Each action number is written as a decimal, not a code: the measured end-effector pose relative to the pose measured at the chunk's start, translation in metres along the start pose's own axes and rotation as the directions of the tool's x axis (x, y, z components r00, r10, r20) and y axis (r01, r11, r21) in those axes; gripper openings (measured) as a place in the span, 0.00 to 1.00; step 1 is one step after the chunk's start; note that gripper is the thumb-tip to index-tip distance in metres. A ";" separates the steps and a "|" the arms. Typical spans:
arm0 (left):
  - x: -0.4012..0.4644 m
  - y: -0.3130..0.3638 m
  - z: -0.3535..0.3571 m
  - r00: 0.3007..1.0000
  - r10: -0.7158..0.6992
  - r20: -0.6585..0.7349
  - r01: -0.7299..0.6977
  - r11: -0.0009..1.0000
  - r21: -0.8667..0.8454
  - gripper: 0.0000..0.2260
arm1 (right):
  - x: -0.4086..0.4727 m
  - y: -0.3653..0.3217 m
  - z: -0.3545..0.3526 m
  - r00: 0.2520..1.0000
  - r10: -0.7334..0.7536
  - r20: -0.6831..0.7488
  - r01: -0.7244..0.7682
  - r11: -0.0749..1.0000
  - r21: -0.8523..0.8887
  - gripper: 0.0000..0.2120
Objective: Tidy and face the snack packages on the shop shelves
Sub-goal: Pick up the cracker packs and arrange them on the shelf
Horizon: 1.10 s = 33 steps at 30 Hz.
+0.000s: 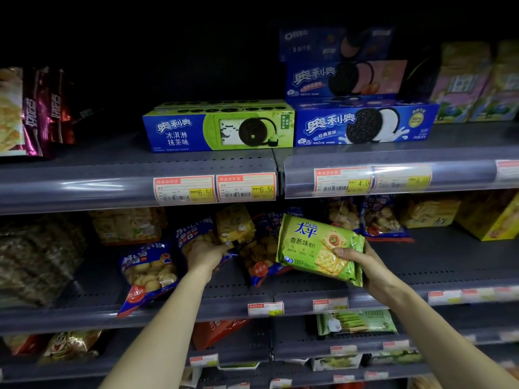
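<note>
Green "Pacific" cracker pack in right hand

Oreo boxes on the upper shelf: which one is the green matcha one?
The leftmost Oreo box, alone beside the blue stack. Its front is half blue, half green with a dark cookie; the classic box right of it is all blue.

The right hand grips a green Pacific cracker pack, tilted, in front of the middle shelf. To the pack's left, the left hand reaches among blue biscuit bags, apparently pinching a yellow bag. Above the pack sit Oreo boxes.
</note>
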<state>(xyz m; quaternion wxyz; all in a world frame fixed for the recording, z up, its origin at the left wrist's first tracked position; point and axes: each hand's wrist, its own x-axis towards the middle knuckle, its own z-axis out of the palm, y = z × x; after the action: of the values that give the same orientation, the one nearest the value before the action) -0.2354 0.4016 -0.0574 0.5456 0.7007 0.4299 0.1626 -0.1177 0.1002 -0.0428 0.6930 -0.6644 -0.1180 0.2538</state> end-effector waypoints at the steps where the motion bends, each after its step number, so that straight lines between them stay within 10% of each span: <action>1: 0.000 0.000 0.000 1.000 0.024 -0.002 -0.024 0.999 0.035 0.08 | 0.000 0.000 0.000 1.000 0.000 -0.001 0.000 1.000 0.001 0.58; 16: -0.026 0.008 0.009 0.897 0.440 -0.045 -0.270 0.625 0.732 0.11 | 0.001 0.003 -0.003 0.999 -0.017 0.042 0.014 0.998 0.067 0.47; 33: -0.058 -0.020 0.003 0.611 0.786 -0.101 -0.644 0.566 0.514 0.03 | 0.008 0.005 -0.001 0.999 0.006 0.049 -0.008 0.999 0.042 0.52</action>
<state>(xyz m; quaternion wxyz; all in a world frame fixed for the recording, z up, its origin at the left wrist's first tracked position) -0.2749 0.3551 -0.0627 0.1849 0.8798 0.2100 0.3844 -0.1114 0.1028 -0.0491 0.7027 -0.6437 -0.1275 0.2748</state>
